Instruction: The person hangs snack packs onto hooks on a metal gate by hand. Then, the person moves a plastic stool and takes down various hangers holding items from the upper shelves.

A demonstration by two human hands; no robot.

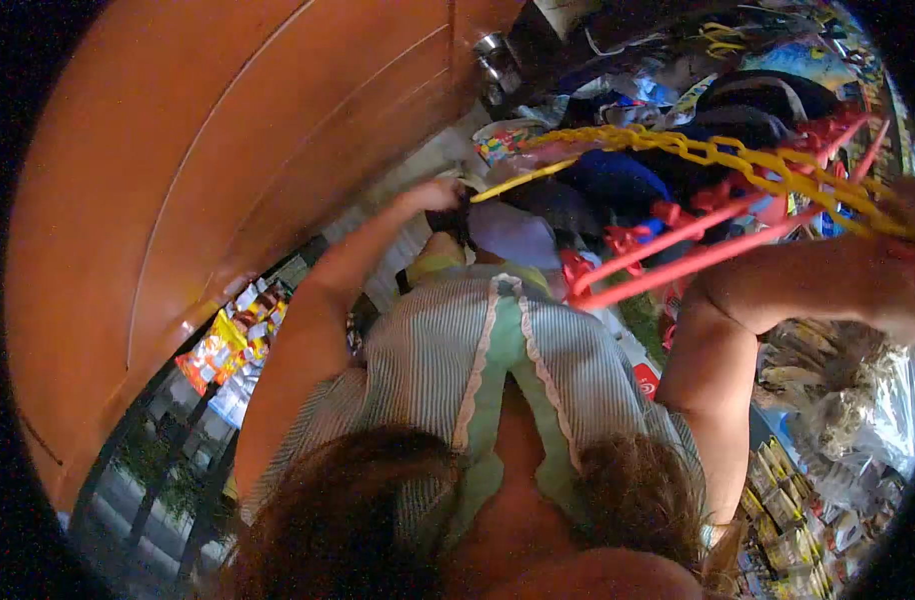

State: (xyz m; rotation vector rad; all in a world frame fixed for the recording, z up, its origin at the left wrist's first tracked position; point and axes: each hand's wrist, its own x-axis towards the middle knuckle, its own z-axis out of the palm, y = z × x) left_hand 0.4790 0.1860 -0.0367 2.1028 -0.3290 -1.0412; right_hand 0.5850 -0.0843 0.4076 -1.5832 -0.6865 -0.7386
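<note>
The chain [718,152] is golden yellow, the rod [526,180] a brighter, lemony yellow. The rack [693,240] is coral red. The panel [228,150] is burnt orange, crossed by thin, paler lines. Fine grey-blue and white stripes pattern the top [418,345], with mint green down its middle and pale pink trim [475,390]. The packets [228,345] mix yellow, red and white. One cloth [628,175] is deep blue, the bundle [513,238] greyish lilac.

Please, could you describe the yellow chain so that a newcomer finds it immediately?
Start at the large orange panel filling the left side, then look across to the upper right. There the yellow chain stretches, partly above the pink bars. Its linked loops set it apart from the straight yellow strip near the left hand.
</note>
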